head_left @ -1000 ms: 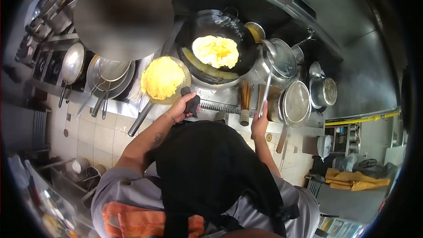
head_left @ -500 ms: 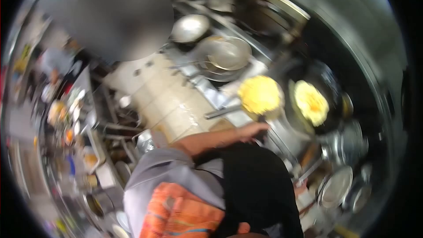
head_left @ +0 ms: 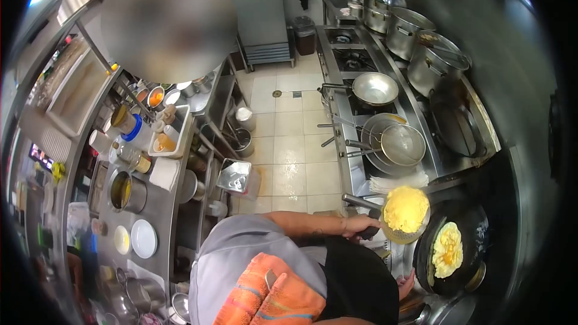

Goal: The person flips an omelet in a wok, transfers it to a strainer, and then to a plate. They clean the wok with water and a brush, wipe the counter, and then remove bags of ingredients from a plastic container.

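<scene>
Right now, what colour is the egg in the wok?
Pale yellow egg with orange patches; head view.

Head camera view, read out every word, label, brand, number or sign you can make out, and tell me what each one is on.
No text can be read anywhere in the view.
Bottle: any label is too small and blurred to read.
Wok: no lettering visible.
Orange towel: stripes, no lettering visible.

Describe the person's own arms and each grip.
A grey sleeve leaves the left forearm bare. A thin band seems to circle that wrist. The left grip is ungloved, as is what shows of the right grip. The right sleeve is hidden.
</scene>
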`<action>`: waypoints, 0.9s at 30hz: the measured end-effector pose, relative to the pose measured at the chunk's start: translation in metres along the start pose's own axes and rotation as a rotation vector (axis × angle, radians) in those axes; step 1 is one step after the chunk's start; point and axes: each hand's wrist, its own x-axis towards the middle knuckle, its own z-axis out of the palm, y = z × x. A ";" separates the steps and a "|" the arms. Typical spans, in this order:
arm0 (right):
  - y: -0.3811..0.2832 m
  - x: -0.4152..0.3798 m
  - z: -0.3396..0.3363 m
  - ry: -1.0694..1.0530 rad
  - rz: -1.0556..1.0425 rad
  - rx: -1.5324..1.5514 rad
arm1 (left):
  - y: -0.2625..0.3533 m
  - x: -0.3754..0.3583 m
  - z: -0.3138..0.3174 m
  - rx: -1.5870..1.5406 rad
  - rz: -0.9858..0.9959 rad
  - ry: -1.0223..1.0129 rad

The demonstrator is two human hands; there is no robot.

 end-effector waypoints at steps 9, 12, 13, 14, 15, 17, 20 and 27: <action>-0.052 0.032 0.026 -0.147 -0.022 0.098 | -0.002 -0.004 -0.015 -0.037 -0.002 0.057; -0.074 0.033 0.021 -0.197 -0.023 0.083 | 0.003 -0.004 -0.010 -0.046 -0.010 0.045; -0.082 0.031 0.015 -0.212 -0.028 0.055 | 0.003 -0.003 -0.009 -0.046 -0.014 0.040; -0.086 0.029 0.012 -0.210 -0.023 0.051 | 0.002 -0.003 -0.007 -0.051 0.005 0.033; -0.089 0.027 0.009 -0.194 -0.020 0.052 | 0.002 -0.001 -0.006 -0.055 0.024 0.025; -0.083 0.025 0.008 -0.169 -0.011 0.052 | 0.003 0.004 -0.005 -0.045 0.002 0.023; -0.060 0.022 0.008 -0.138 -0.054 0.035 | -0.002 0.014 -0.006 -0.022 -0.022 0.009; -0.072 0.071 -0.073 0.335 -0.004 0.306 | 0.000 0.014 -0.001 -0.022 -0.036 -0.042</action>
